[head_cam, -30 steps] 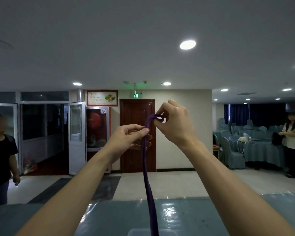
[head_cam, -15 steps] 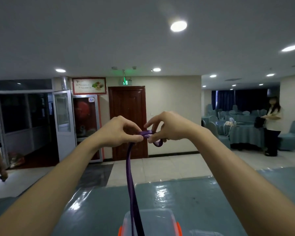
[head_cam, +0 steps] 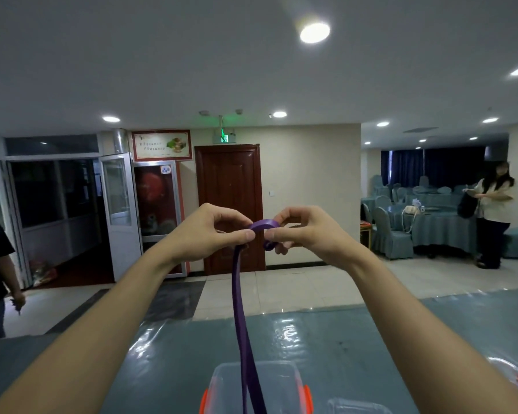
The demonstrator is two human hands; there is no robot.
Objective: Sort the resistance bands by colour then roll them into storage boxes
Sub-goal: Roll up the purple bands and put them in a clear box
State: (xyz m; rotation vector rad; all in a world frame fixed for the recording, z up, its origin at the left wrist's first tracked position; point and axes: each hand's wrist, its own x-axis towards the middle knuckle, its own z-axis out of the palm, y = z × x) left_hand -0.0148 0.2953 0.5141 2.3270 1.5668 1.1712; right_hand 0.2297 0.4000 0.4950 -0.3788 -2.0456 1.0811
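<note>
Compared with a moment before, the curled end of the purple band (head_cam: 240, 309) has grown into a small arch between the two hands, which stay close together in the centre of the frame. The left hand (head_cam: 210, 231) pinches the band with thumb and curled fingers (head_cam: 243, 234) where it starts to bend, and the right hand (head_cam: 305, 231) holds the rolled end, its fingers (head_cam: 277, 234) curled around it. From there the band hangs straight down over the clear storage box (head_cam: 281, 380) with orange clips at the bottom centre, on the blue-green table (head_cam: 356, 339).
</note>
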